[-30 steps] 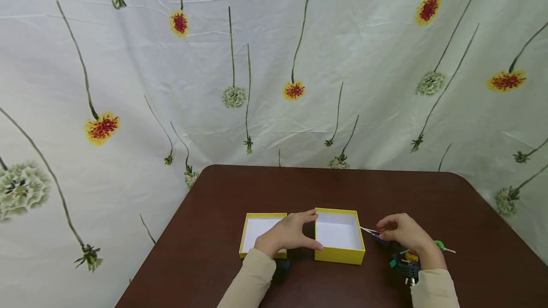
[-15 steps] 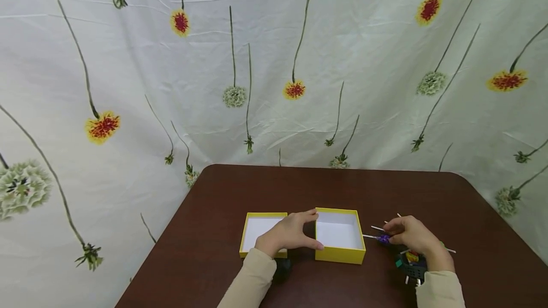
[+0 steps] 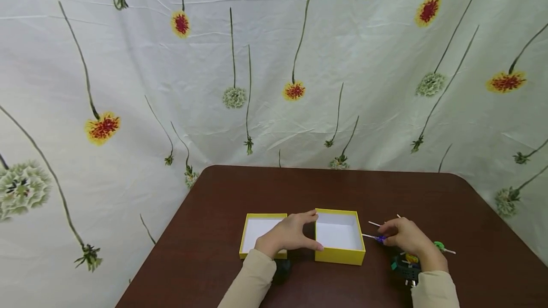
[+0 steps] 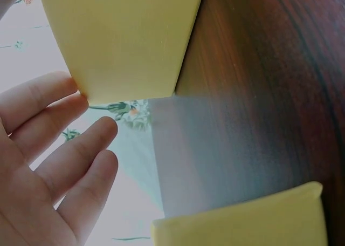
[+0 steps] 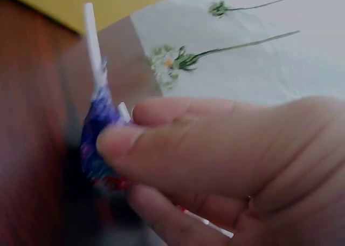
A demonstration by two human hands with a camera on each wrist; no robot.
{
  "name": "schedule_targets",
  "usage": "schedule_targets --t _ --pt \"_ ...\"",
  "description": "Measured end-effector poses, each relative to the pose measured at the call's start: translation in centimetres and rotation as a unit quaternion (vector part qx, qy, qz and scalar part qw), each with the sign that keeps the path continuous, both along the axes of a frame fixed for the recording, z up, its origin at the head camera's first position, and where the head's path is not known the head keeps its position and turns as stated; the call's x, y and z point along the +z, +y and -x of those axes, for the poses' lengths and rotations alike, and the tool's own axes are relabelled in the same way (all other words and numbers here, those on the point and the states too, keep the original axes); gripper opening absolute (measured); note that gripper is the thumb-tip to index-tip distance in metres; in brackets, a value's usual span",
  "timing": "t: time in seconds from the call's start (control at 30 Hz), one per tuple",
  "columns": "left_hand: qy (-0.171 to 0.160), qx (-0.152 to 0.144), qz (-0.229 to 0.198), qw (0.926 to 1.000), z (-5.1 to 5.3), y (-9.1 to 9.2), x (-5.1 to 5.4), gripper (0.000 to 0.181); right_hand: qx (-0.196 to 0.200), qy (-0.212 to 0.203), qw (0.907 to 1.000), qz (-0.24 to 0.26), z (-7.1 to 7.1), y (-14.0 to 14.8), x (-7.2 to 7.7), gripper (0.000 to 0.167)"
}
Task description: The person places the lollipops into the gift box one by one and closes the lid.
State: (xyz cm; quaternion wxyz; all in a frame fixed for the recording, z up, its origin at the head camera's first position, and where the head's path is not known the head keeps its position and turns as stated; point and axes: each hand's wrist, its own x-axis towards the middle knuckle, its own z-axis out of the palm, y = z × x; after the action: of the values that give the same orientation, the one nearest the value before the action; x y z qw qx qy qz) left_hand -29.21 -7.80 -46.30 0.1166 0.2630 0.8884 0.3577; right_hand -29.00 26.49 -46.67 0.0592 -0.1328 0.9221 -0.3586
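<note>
My left hand spans the left side of an open yellow box with a white inside. Its thumb lies at the box's near left corner and fingertips touch the far left corner; the left wrist view shows fingers against the yellow wall. To the right of the box, my right hand pinches a purple-blue wrapped lollipop, its white stick towards the box. More white sticks poke out from the same hand; the fingers hide their heads, so their number is unclear.
A shallow yellow tray or lid with a white inside lies left of the box. Under my right wrist stands a dark basket-like holder with sweets in it. A green lollipop is beside it. A dark object sits near my left wrist.
My right hand shifts slightly right, then a little back left. The sticks in it, close together before, now spread apart, with the purple lollipop more visible. My left hand and the box stay still.
</note>
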Motion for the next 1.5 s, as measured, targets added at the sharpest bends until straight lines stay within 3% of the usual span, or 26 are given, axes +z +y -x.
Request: schedule_targets --t 0.4,0.67,0.97,1.5 --pt "0.010 -0.004 0.004 0.9999 -0.1 0.0 0.0 0.087 -0.015 -0.029 0.9992 0.023 0.2 0.2 -0.7 0.020" --pt "0.012 -0.003 0.005 0.9999 -0.2 -0.1 0.0 0.086 -0.023 -0.011 0.9993 0.026 -0.1 0.2 -0.2 0.015" --pt "0.012 0.002 0.015 0.9998 0.0 0.1 0.3 0.086 -0.033 0.017 0.9988 0.033 -0.2 0.1 0.9 0.020" --pt "0.012 -0.002 0.016 0.9998 0.0 0.1 0.2 0.087 -0.046 0.019 0.9976 0.048 -0.3 -0.8 1.8 0.024"
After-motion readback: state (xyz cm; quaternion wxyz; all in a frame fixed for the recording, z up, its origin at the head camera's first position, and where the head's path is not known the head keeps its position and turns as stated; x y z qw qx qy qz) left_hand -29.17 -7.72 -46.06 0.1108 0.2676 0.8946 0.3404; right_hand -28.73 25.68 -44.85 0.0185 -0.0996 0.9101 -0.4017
